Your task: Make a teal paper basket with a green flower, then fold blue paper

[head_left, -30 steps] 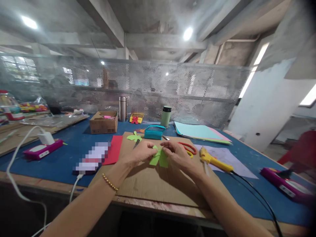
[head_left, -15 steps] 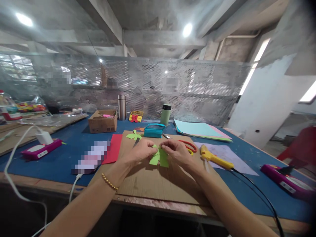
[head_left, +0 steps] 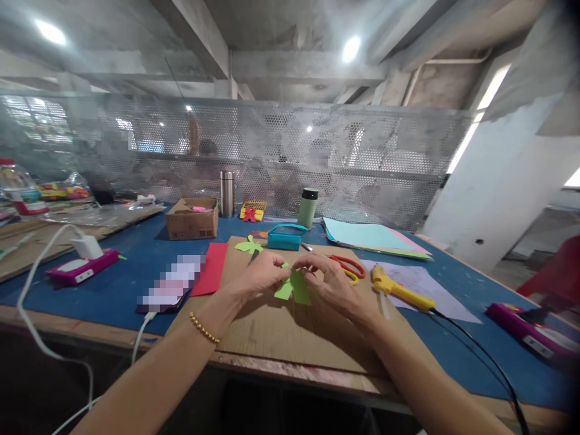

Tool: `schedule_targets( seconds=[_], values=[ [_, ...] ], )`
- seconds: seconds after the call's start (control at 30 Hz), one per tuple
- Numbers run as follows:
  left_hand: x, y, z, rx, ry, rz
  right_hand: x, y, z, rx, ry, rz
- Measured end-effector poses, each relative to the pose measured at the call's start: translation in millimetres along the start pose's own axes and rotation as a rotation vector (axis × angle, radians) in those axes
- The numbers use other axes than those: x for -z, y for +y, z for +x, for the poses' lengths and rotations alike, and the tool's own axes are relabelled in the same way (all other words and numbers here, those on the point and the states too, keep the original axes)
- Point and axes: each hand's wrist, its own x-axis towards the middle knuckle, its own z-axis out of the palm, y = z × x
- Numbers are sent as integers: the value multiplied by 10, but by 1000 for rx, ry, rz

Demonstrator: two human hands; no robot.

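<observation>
Both hands on a little green paper cutout

Left hand and right hand have their fingers pinching the green cutout near its top, right over the cardboard. Red-and-yellow scissors sit just beside the right hand, yellow glue gun a bit further right.

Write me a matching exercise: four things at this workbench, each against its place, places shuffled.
1. Yellow glue gun
2. Red paper
3. Steel flask
4. Green paper piece

A. Beside the open carton
B. At the fingertips of the left hand and right hand
C. Partly over the lilac sheet
D. Beside the phone

Pairs: 1-C, 2-D, 3-A, 4-B
</observation>
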Motion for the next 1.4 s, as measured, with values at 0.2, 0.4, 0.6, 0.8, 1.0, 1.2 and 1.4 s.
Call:
schedule_targets(
  seconds=[0.2,0.4,0.6,0.8,1.0,1.2,1.4],
  values=[
    [-2,-18,6,-6,-26,-12,11,-12,1,48,5,15],
    [1,-39,23,-10,-21,-16,4,-12,-3,37,8,-6],
    [4,-31,0,-27,-26,-50,-12,15,-10,48,3,-7],
    [0,-58,17,-21,-34,-73,-22,26,-18,50,14,-18],
    [10,-109,69,-40,-38,-108,-8,4,-16,44,25,-8],
    [19,-140,85,-34,-43,-115,6,16,-15,32,16,10],
    [17,-199,120,-27,-76,-174,-7,32,-8,28,14,29]
  ],
)
